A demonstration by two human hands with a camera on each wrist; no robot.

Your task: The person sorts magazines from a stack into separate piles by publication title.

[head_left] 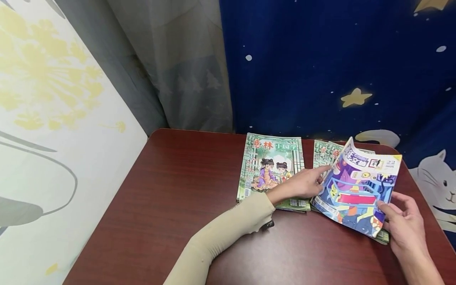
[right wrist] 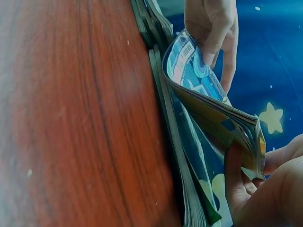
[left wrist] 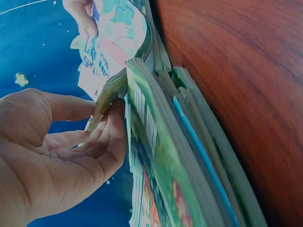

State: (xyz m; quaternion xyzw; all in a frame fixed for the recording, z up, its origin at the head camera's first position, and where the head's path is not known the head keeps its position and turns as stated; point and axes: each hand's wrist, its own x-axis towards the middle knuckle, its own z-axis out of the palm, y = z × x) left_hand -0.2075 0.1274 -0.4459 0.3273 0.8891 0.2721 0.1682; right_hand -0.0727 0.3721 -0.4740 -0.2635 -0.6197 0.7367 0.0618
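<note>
With my left hand [head_left: 307, 183] I grip the left edge of a purple-and-blue magazine [head_left: 356, 194]; with my right hand [head_left: 407, 225] I pinch its right edge, thumb on the cover. It tilts above some green magazines [head_left: 320, 152]. Under my left wrist lies a magazine stack [head_left: 272, 158] on the reddish-brown table [head_left: 171, 190], before a navy starred curtain [head_left: 303, 79].

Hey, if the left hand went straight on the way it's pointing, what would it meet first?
The left hand would first meet the raised magazine, whose edge it pinches; depth beyond that is hard to judge.
</note>
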